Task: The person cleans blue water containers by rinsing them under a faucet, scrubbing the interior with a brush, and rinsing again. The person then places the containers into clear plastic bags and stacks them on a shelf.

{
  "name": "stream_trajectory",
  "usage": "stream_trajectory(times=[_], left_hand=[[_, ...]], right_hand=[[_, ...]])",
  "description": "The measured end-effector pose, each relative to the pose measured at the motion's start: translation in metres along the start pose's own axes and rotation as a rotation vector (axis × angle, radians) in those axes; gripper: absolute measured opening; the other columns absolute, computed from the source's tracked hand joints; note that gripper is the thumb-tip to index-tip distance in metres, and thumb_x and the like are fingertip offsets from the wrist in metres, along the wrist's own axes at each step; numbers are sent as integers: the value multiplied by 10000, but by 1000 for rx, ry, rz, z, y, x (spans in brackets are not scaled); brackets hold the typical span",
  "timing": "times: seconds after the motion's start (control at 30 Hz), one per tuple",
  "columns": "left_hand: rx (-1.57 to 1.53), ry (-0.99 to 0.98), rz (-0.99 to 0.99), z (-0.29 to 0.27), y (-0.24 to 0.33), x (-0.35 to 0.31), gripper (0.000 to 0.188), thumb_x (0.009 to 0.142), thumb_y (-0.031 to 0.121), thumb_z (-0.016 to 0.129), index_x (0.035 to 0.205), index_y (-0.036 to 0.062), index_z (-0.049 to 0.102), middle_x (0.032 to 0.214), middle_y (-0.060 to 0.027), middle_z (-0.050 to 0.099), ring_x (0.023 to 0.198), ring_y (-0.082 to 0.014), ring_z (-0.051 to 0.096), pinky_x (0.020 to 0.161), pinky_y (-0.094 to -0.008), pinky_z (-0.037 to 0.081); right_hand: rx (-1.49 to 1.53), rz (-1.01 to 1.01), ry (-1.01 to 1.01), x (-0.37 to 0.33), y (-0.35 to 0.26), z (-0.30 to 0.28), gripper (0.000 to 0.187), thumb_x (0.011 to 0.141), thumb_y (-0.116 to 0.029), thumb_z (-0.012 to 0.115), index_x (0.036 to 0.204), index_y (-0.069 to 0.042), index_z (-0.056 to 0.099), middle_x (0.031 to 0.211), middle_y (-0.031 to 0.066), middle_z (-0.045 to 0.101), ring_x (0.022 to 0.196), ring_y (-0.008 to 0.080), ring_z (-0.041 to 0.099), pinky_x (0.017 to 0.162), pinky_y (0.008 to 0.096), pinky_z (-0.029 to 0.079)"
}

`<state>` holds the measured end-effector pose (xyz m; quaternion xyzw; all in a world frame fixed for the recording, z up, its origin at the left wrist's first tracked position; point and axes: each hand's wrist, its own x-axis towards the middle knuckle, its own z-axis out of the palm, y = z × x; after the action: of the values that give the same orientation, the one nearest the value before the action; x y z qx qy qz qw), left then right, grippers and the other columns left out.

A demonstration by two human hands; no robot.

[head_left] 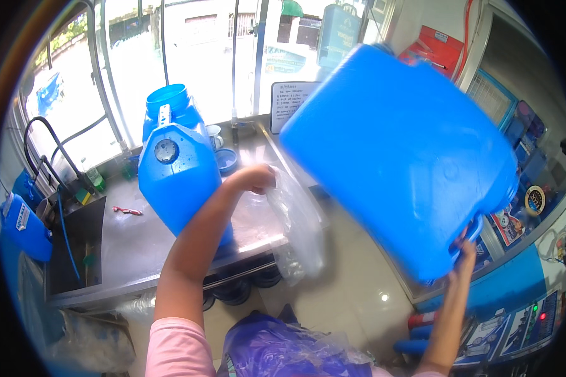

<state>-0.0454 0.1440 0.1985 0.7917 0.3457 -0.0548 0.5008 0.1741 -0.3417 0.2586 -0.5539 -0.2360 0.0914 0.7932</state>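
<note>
My right hand (465,250) is closed round the handle of a large blue water jug (390,144), held up in the air on the right. The jug is tilted, its base toward the window and its handle end toward me, slightly blurred. From my closed left hand (258,180) hangs a clear plastic bag (299,220), over the right edge of the steel counter (129,251). Behind my left forearm another blue jug (182,182) with a black cap (166,151) stands on the counter. An open-mouthed blue container (168,96) is right behind it.
A black-hosed tap (53,144) rises beside the sink (75,251) at left, near a smaller blue jug (25,229). A red-and-white brush (127,211) lies on the counter. At right are a red wall holder (431,53) and a machine with lit buttons (534,320).
</note>
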Motion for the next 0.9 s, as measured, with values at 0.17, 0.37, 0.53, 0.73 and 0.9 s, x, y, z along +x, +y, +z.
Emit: stream_trajectory(times=[0.17, 0.37, 0.53, 0.73, 0.9], left_hand=[[127, 66, 186, 20, -10, 9, 349, 720, 61, 593, 1059, -4, 648, 863, -126, 670, 673, -191, 640, 539, -333, 508], [276, -116, 123, 3, -7, -19, 499, 789, 84, 614, 1286, 75, 564, 1085, -124, 652, 950, -203, 613, 818, -330, 521], [150, -55, 259, -19, 54, -23, 288, 771, 40, 588, 1057, 43, 623, 841, -37, 581, 638, -119, 535, 546, -241, 455], [463, 156, 3, -46, 167, -49, 317, 796, 141, 558, 1082, 25, 631, 1094, -167, 592, 704, -195, 589, 622, -325, 514], [1103, 97, 109, 2, 218, -77, 338, 807, 142, 505, 1067, 1, 670, 963, -198, 623, 723, -233, 603, 637, -360, 516]], right_hand=[[427, 432, 213, -71, 123, -47, 443, 658, -182, 599, 1075, -34, 590, 1021, 132, 609, 914, 306, 592, 829, 432, 524], [566, 499, 141, -117, 197, -30, 254, 666, -45, 562, 917, -82, 552, 1070, 115, 596, 1007, 299, 575, 851, 445, 513], [293, 271, 77, -133, 196, -16, 190, 690, 33, 520, 836, -84, 488, 1064, 84, 550, 1083, 275, 551, 926, 519, 474], [-393, -178, 53, -143, 177, -40, 345, 708, -43, 670, 1022, -6, 532, 1039, 107, 550, 1040, 240, 544, 933, 425, 454], [-608, -530, 95, -141, 148, -43, 224, 711, -79, 722, 880, 9, 605, 856, 97, 613, 809, 196, 597, 721, 351, 465]])
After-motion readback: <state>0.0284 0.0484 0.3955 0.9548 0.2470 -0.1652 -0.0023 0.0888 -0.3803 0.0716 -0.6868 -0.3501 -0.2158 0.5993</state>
